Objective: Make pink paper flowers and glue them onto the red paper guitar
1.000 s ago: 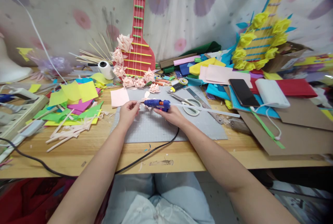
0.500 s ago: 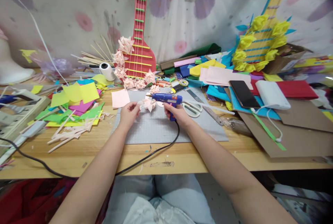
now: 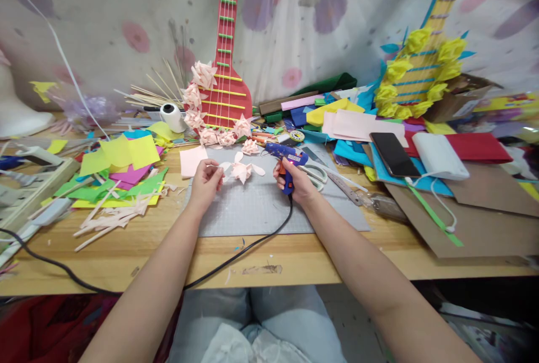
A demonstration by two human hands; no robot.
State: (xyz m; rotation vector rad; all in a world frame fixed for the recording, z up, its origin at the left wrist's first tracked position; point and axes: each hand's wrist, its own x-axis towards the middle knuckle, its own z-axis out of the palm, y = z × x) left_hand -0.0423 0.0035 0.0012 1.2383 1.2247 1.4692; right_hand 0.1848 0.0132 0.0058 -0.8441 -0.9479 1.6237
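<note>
The person's right hand (image 3: 297, 177) is wrapped around the handle of a blue glue gun (image 3: 288, 155), fingers closed on the grip, with the nozzle pointing left and a black cord (image 3: 248, 248) trailing down from the handle's base. The left hand (image 3: 206, 180) has its thumb and forefinger brought nearly together just beside the pale pink flower (image 3: 242, 171); whether they have hold of one of its petals is too small to tell. That flower lies on the gray cutting mat (image 3: 252, 214), between the two hands, with rounded petals spreading from it to the left, top and right. A pink square (image 3: 193, 160) sits beyond the left hand, partly on the mat's edge, while scissors (image 3: 316, 176) lie near the right hand, next to a metal ruler (image 3: 343, 186). Behind them stands a red stringed instrument (image 3: 223, 96) (similar pink flowers line its lower left side) against the patterned curtain (image 3: 295, 31).
</note>
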